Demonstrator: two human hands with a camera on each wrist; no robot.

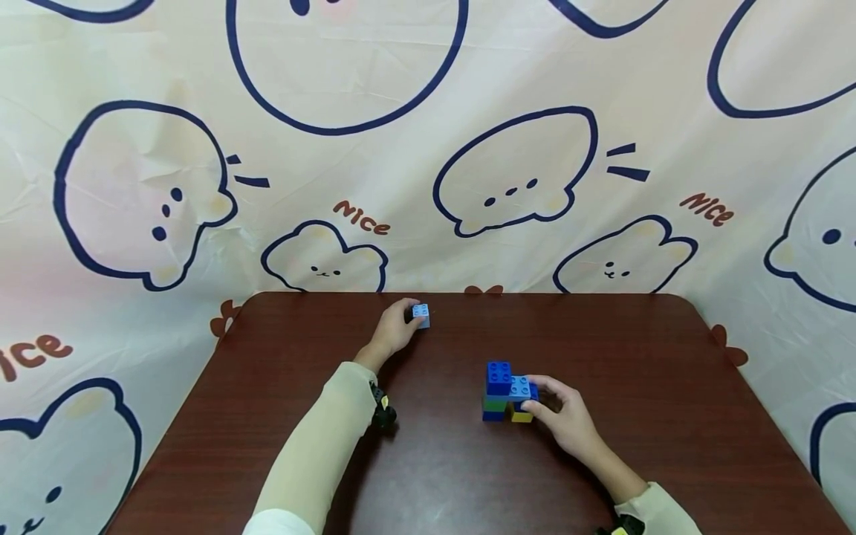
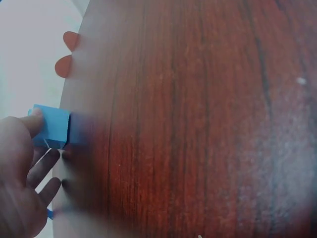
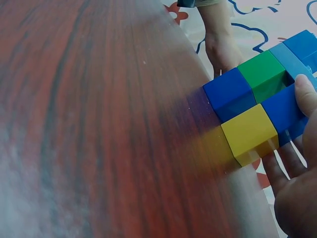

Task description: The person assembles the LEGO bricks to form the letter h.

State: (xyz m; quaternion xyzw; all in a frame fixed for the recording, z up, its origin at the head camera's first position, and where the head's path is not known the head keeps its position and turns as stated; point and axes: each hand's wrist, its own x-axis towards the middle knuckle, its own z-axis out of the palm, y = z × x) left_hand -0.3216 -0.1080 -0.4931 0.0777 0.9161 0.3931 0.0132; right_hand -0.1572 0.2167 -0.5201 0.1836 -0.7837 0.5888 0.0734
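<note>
Near the far table edge, my left hand (image 1: pixel 393 329) pinches a light blue brick (image 1: pixel 420 315) between thumb and fingers. In the left wrist view the thumb lies on one face of this brick (image 2: pixel 53 124). My right hand (image 1: pixel 568 420) grips a small brick structure from its right side, thumb on the dark blue brick (image 3: pixel 282 111) above a yellow one (image 3: pixel 250 134). The other column has a dark blue brick (image 3: pixel 230 94) at the bottom and a green brick (image 3: pixel 265 74) over it. A light blue brick (image 1: pixel 519 386) bridges both columns, beside a raised dark blue brick (image 1: pixel 498 377).
The brown wooden table (image 1: pixel 428 475) has rounded far corners. Behind it hangs a pale curtain (image 1: pixel 414 178) printed with cartoon outlines and lettering. The left sleeve (image 1: pixel 321 438) stretches across the table's left half.
</note>
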